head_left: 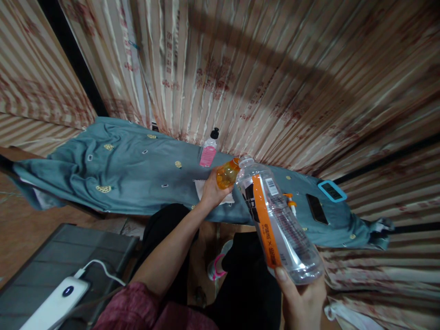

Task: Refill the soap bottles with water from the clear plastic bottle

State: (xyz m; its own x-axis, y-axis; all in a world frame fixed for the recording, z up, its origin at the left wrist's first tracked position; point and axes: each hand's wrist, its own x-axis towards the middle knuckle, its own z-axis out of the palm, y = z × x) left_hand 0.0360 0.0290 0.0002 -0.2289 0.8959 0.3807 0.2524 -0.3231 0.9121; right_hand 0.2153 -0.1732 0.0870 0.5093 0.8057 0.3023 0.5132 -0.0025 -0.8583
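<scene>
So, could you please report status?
Left hand holding amber container. Right hand holding orange-labelled plastic bottle, tilted, neck by container. Pink-labelled bottle standing beyond.

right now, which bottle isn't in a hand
The black-topped, pink-labelled bottle; the amber bottle is in the left hand, the large clear bottle in the right hand.

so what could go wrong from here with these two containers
The clear bottle is held only near its base by the right hand, so it could slip or swing. Its mouth is right beside the amber container in the left hand, so any liquid might miss and wet the grey-green cloth below. The two could also knock together.
</scene>
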